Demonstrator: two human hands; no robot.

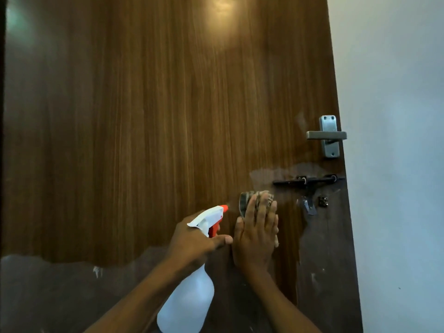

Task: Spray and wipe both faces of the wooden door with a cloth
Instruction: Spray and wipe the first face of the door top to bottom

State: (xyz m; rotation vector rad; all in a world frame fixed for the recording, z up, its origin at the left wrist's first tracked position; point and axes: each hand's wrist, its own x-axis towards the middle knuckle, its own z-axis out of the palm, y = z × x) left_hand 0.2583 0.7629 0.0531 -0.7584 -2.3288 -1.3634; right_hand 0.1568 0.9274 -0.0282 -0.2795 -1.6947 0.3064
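The wooden door (168, 116) fills the view, brown with vertical grain and wet patches near the latch and along the bottom. My left hand (194, 239) grips the neck of a white spray bottle (189, 301) with an orange nozzle, pointed at the door. My right hand (255, 234) lies flat with straight fingers, pressing a striped cloth (249, 199) against the door just right of the nozzle.
A metal lever handle (326, 135) sits at the door's right edge, with a black sliding bolt (307, 181) below it, close to the cloth. A white wall (396, 140) runs along the right. A dark frame edge (2, 140) borders the left.
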